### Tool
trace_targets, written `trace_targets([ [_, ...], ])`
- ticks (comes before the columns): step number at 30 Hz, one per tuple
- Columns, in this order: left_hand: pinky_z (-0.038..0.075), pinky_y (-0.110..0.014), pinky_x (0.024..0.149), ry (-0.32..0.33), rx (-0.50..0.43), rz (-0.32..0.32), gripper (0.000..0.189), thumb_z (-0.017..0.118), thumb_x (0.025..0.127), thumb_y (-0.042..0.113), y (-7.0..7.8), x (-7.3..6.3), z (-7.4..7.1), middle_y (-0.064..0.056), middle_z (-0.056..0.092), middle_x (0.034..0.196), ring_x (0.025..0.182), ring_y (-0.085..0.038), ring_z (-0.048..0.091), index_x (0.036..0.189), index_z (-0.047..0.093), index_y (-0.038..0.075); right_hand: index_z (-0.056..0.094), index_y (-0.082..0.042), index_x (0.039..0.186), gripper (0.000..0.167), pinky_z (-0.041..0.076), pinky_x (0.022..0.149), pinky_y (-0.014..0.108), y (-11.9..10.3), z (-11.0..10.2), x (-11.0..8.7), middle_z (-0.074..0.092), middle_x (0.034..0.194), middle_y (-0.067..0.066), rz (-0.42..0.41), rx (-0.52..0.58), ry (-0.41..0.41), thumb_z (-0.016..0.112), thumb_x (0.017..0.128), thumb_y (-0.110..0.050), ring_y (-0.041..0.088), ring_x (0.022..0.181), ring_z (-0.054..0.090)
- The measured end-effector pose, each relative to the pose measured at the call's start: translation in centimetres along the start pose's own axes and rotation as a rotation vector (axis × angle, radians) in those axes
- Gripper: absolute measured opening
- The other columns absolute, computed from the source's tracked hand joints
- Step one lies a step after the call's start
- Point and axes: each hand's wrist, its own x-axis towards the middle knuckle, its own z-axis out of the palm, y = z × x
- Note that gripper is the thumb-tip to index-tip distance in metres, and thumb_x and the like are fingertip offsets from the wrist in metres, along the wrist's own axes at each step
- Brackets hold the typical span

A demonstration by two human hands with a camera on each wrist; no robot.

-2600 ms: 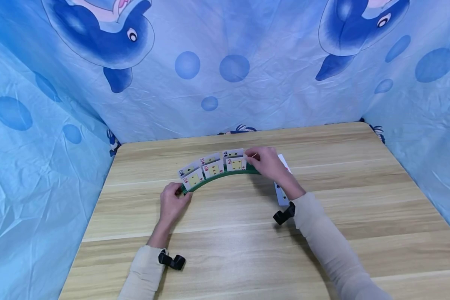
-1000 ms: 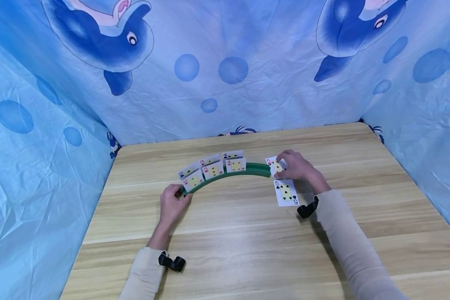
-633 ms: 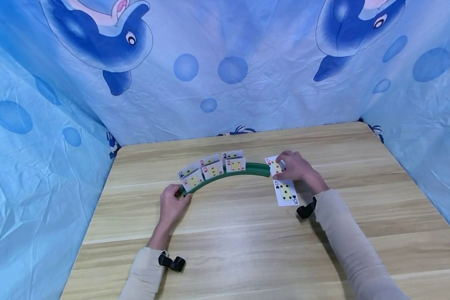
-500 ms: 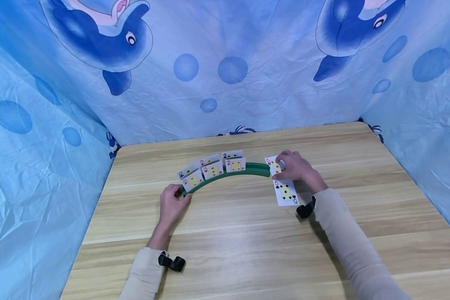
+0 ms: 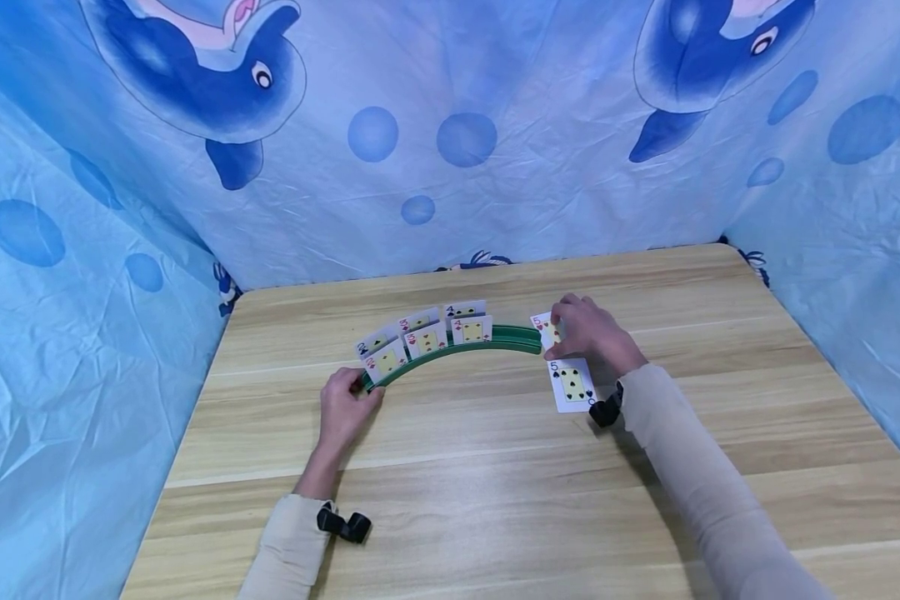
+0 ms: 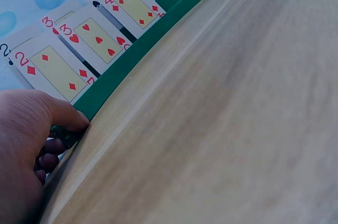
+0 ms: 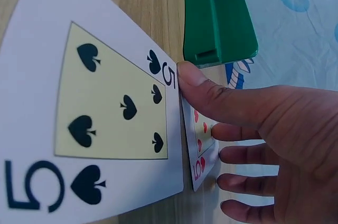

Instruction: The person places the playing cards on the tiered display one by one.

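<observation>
My left hand (image 5: 345, 404) grips the left end of a curved green card holder (image 5: 517, 335), thumb on its near side. Playing cards stand in the holder in two rows: the two of diamonds (image 6: 53, 71), three of hearts (image 6: 95, 39) and four of diamonds (image 6: 132, 7) in front, the two, three and four behind partly covered. Beyond the holder's right end, my right hand (image 5: 588, 329) holds the five of hearts (image 7: 203, 134) between thumb and fingers and covers part of it. The five of spades (image 5: 572, 385) lies face up just nearer, close by the thumb.
The wooden table (image 5: 450, 500) ends at a blue curtain (image 5: 540, 208) behind and at both sides. Each wrist carries a small black camera mount, such as the left mount (image 5: 345, 523).
My right hand has moved from beside the four of diamonds, rightward to the five of hearts. Lately its wrist has risen and shifted slightly left. The left hand stays put.
</observation>
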Motion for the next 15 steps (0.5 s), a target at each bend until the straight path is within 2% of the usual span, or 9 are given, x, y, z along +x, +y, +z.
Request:
trace_targets([
  [8, 0.046, -0.039, 0.086, 0.006, 0.001, 0.009, 0.04, 0.079, 0.079, 0.008, 0.04, -0.06, 0.03, -0.023, 0.067, 0.11, 0.099, -0.033, 0.06, 0.115, 0.069, -0.007, 0.063, -0.006, 0.113, 0.06, 0.047, 0.084, 0.047, -0.18, -0.22, 0.47, 0.053, 0.131, 0.017, 0.006, -0.036, -0.012, 0.089, 0.071, -0.04, 0.036, 0.112, 0.05],
  [15, 0.045, -0.037, 0.084, 0.011, -0.002, 0.013, 0.039, 0.08, 0.079, 0.007, 0.09, -0.01, 0.07, -0.022, 0.068, 0.109, 0.097, -0.033, 0.06, 0.114, 0.069, -0.006, 0.063, -0.005, 0.112, 0.06, 0.047, 0.085, 0.044, -0.25, -0.17, 0.75, 0.055, 0.127, 0.017, -0.002, -0.023, -0.014, 0.09, 0.07, -0.038, 0.035, 0.11, 0.051],
])
